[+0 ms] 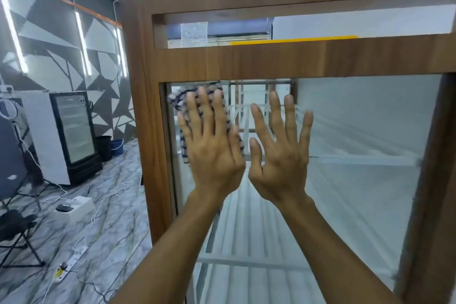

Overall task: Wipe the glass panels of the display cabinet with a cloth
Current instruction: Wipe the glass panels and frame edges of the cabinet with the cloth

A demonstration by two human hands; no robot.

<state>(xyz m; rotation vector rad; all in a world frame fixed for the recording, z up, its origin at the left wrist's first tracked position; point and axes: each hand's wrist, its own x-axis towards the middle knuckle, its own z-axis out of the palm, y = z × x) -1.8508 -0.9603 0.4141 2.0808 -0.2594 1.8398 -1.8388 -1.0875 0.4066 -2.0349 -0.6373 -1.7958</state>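
Cloth (179, 102) checked dark blue and white; display cabinet (246, 57) frame brown wood grain; floor (111, 217) grey-veined white marble; wall (49, 57) grey and white triangles; bucket (116, 147) blue; fridge (74, 136) black-framed

The left hand (211, 145) is pressing a checked cloth (197, 96) flat against the upper left corner of the glass panel (357, 131), fingers straight. The right hand (283, 150) is lying open against the glass just beside it. A wooden cabinet frame (246, 59) is surrounding the panel.
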